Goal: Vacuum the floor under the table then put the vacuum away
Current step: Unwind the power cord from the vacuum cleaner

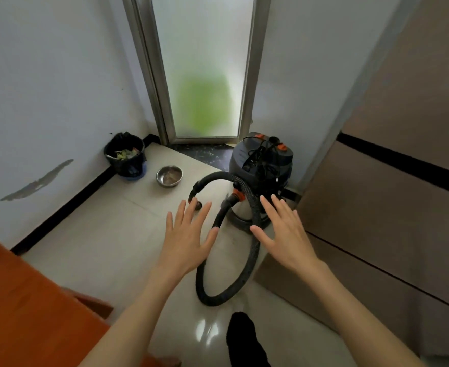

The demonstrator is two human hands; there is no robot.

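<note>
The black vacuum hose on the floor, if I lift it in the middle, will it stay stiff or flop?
The hose will probably flop: it is ribbed and already lies in a loose loop. One end joins the vacuum, so it may tug that.

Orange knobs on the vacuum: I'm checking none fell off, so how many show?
2 on the vacuum lid: one orange knob at the rear, another to its right. Others may be hidden behind.
</note>
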